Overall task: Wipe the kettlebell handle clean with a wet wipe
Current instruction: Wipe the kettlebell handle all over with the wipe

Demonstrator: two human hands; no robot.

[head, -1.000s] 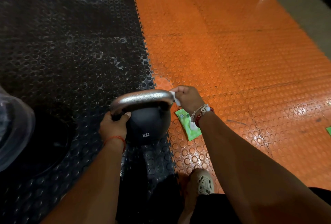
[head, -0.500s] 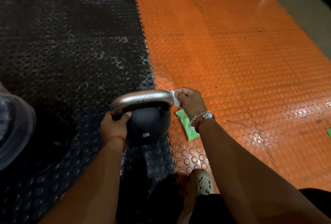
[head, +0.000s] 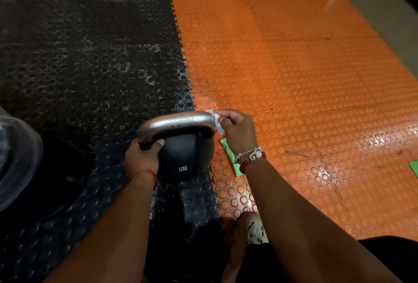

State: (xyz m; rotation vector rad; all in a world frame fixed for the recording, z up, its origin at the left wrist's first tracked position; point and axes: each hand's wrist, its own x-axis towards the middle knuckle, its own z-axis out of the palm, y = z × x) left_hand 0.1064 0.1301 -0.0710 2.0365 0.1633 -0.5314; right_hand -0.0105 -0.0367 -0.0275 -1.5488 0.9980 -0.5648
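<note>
Black kettlebell (head: pixel 187 158) marked "12KG"; left hand (head: pixel 141 158) grips handle (head: pixel 181 121), right hand (head: pixel 237 131) pinches wet wipe (head: pixel 217 122).

Wears a thin red thread bracelet (head: pixel 144 172) around the wrist of the left hand (head: pixel 141 158), left of centre in the frame. Carries two bands at the wrist of the right hand (head: pixel 237 132), just right of centre: a knotted off-white cord bracelet with a round white bead (head: pixel 247 152) and, touching it, a string of glossy dark red beads (head: pixel 245 165). Shows a cream perforated foam clog (head: pixel 255 231) on one foot at lower centre and a black cloth garment (head: pixel 384 251) in the lower right corner.
</note>
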